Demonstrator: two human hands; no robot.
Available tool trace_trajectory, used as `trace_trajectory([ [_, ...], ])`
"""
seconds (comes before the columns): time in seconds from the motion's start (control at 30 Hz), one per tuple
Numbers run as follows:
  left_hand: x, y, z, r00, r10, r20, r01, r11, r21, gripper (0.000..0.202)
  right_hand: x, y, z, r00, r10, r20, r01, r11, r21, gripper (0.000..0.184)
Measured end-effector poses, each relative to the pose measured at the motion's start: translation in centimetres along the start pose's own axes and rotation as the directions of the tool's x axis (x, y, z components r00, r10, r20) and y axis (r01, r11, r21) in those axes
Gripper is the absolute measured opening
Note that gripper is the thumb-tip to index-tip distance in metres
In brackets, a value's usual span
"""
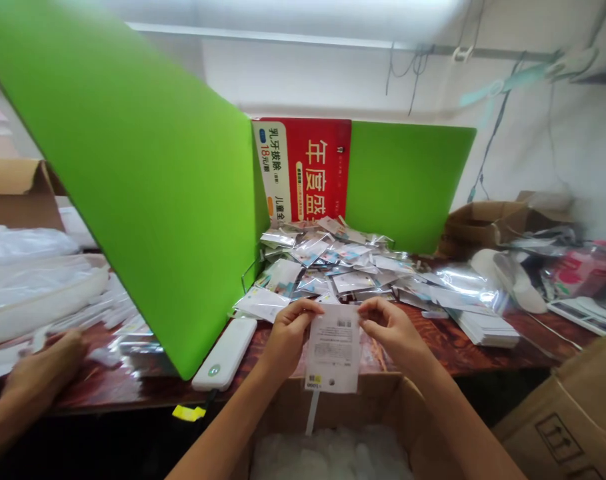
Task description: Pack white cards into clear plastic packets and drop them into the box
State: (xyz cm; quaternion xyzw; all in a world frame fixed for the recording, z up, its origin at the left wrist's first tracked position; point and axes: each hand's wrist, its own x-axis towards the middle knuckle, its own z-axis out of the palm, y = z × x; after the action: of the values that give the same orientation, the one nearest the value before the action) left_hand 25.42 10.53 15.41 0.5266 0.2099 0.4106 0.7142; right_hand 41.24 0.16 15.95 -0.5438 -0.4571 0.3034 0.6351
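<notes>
A white packet (333, 347) is held upright above an open box (383, 393) at the near edge of the bench (443, 350); its top corners are pinched by the left hand (287, 330) and the right hand (390, 327), each closed on it, the two kept apart by the packet's width; a thin strip (311, 413) hangs from its lower edge toward the box, where white filling (333, 453) is seen. Just behind the hands a pile (333, 260) of clear sleeves is spread across the bench as far as a red poster (303, 167); a stack (485, 327) of cards lies to the right of it. On the left the space is closed by a green panel (133, 167), tilted over the bench, with a white device (225, 353) lying at its foot, near the left wrist; a second panel (407, 180) stands behind on the right. Beyond the left panel another person's hand (45, 373) rests on the bench near a white tray (43, 300). To the right, a carton (573, 420) stands near the right forearm; open room is left over the box, between panel and carton.
</notes>
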Motion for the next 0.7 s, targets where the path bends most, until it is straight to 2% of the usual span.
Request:
trace_trajectory([
  [0.23,0.2,-0.3,0.2,0.997,-0.019,0.070,0.018,1.000,0.022,0.017,-0.7,-1.0,-0.8,0.994,-0.038,-0.106,0.026,0.994,-0.111,0.029],
  [0.37,0.0,0.2,0.0,0.993,-0.029,0.118,0.031,0.999,-0.021,0.018,-1.1,-1.7,-0.2,0.991,-0.008,-0.136,0.007,1.000,-0.006,0.024],
  [0.47,-0.4,0.6,0.0,0.981,-0.039,0.193,0.052,0.997,-0.060,0.016,-1.1,-1.8,0.1,0.986,0.030,-0.166,-0.005,0.989,0.149,0.023],
  [0.53,-0.7,0.8,0.1,0.971,-0.026,0.237,0.044,0.996,-0.073,0.033,-1.1,-1.8,0.1,0.983,0.065,-0.170,-0.015,0.961,0.278,0.023],
  [0.6,-0.9,0.8,0.2,0.962,-0.024,0.271,0.039,0.998,-0.053,0.066,-1.0,-1.7,0.0,0.983,0.082,-0.163,-0.017,0.931,0.364,0.024],
  [0.7,-1.1,0.6,-0.1,0.947,-0.088,0.309,0.078,0.996,0.044,0.100,-0.9,-1.2,-0.2,0.986,0.073,-0.149,-0.010,0.921,0.389,0.027],
])
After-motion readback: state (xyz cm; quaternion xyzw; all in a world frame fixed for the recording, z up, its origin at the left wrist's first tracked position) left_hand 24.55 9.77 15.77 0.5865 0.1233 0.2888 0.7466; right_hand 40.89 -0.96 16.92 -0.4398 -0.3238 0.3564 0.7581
